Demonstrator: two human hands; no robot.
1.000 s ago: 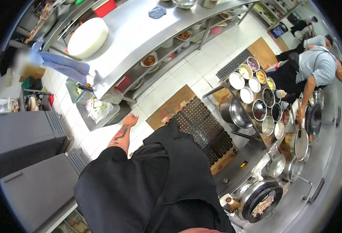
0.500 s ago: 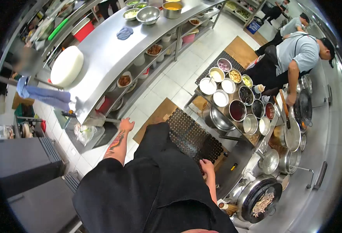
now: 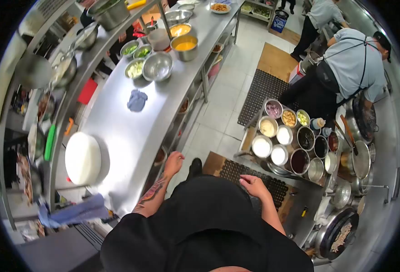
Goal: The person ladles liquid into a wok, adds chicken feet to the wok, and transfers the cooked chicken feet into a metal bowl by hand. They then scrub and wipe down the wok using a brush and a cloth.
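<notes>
Head view: the metal bowls lie ahead and rightward of the loosely open, seemingly empty right hand, farther from the similarly relaxed left hand near the counter

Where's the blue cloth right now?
In the head view, on the left side, the blue cloth lies on the metal counter, close to the shiny bowl.

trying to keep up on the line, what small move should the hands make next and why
Probably ease the right hand toward the wok: it holds pale food, no hand is at it, it lies on that side, and both that hand and the left hand look empty.
</notes>
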